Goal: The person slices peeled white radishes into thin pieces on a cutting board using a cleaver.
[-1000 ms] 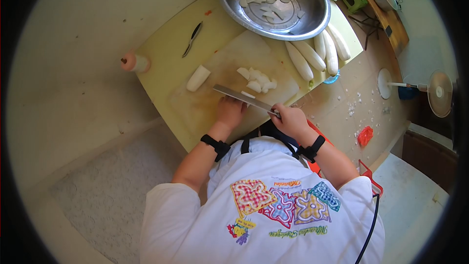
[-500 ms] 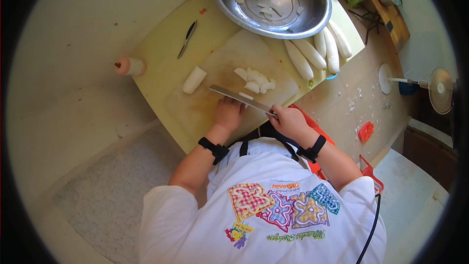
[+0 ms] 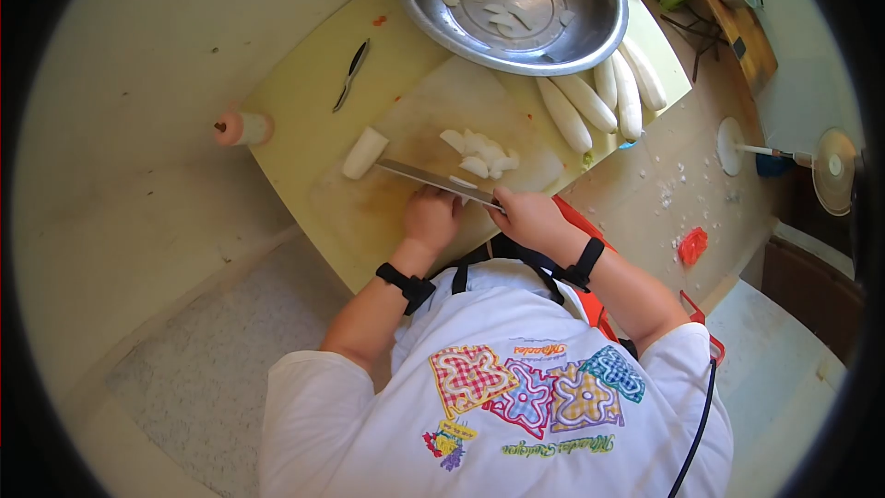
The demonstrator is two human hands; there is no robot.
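My right hand (image 3: 533, 219) is closed round the handle of a kitchen knife (image 3: 429, 179), whose long blade points left across the cutting board (image 3: 359, 221). Just on the near side of the blade, my left hand (image 3: 432, 219) has its fingers curled on a piece of white radish, mostly hidden by hand and knife. A pale slice (image 3: 463, 182) shows at the blade's far side. Beyond it lies a small pile of cut radish pieces (image 3: 479, 153). A thick radish chunk (image 3: 366, 153) rests on the board to the left of the knife tip.
A large steel basin (image 3: 512, 60) with radish slices stands at the table's far side. Several whole peeled radishes (image 3: 576, 101) lie beside it. A peeler (image 3: 351, 76) and a pink-capped bottle (image 3: 244, 127) are on the left. Behind the right arm is something red (image 3: 581, 221).
My right hand and the knife have shifted left, bringing the blade's tip closer to the radish chunk. My left hand stays nearly in place.
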